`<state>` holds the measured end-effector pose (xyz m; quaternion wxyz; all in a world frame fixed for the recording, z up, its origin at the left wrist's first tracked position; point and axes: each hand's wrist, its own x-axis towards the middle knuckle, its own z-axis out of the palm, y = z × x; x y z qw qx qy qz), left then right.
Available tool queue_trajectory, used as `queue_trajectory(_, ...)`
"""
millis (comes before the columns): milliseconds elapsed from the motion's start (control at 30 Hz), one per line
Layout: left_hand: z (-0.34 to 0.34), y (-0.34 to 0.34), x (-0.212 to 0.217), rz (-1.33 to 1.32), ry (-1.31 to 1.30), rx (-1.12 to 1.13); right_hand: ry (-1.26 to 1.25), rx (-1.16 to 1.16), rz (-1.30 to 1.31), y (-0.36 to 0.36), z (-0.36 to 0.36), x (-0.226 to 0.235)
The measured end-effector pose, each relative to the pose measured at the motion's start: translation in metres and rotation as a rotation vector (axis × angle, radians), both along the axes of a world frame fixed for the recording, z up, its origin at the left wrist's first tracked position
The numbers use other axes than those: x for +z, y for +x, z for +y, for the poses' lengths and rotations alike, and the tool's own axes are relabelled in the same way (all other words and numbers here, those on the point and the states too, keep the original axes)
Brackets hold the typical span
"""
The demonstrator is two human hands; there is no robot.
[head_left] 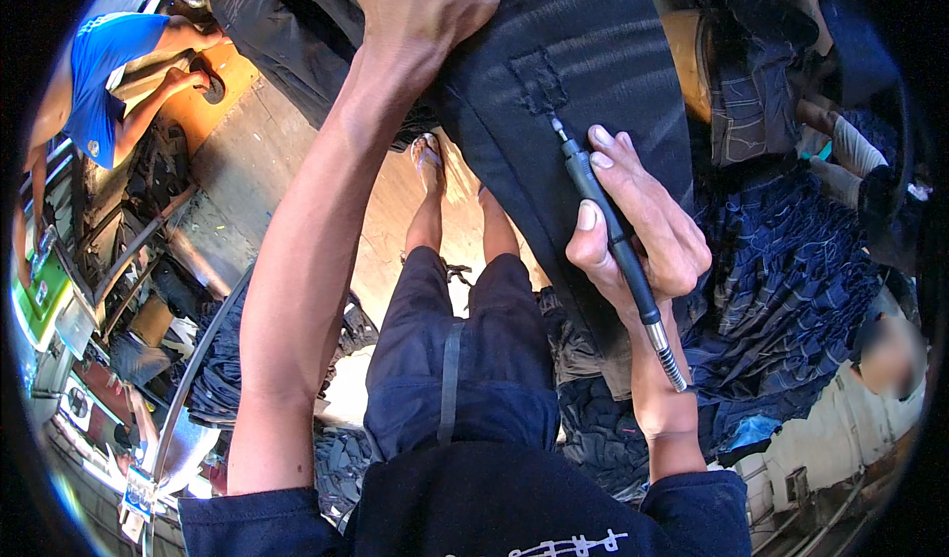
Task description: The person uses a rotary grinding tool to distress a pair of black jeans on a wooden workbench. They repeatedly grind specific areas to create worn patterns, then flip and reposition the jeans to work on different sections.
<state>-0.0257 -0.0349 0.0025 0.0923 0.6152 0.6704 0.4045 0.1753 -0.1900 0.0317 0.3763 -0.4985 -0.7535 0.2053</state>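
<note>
A pen-shaped rotary tool [606, 199], black with a pale grinding tip and a spring-covered rear end, is held in my right hand [657, 226]. Thumb and fingers close around its barrel. Its tip meets dark denim trousers [593, 43] at the lower edge of a frayed rectangular outline [539, 81] worn into the cloth. My left hand [425, 3] is at the top edge of the view, on or just above the dark cloth. Its fingers are cut off by the frame, so their grip does not show.
Piles of dark denim [781, 280] lie at the right, with more garments [213, 369] at lower left. A curved cable [188, 369] runs along the left. One person in blue shorts [104, 83] is at upper left; another person's head [890, 354] appears at lower right.
</note>
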Motion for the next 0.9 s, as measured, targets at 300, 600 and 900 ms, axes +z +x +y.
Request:
queue_trajectory(300,0.000,0.001,0.003,0.008,0.010,-0.002,-0.042,0.012,0.020,0.001,0.015,-0.002)
queue_trajectory(600,0.000,-0.001,-0.002,0.009,0.064,-0.028,0.106,-0.007,0.036,-0.011,0.031,-0.011)
queue_trajectory(900,0.000,-0.002,-0.004,0.039,0.067,-0.024,0.039,-0.085,-0.022,-0.008,0.027,-0.006)
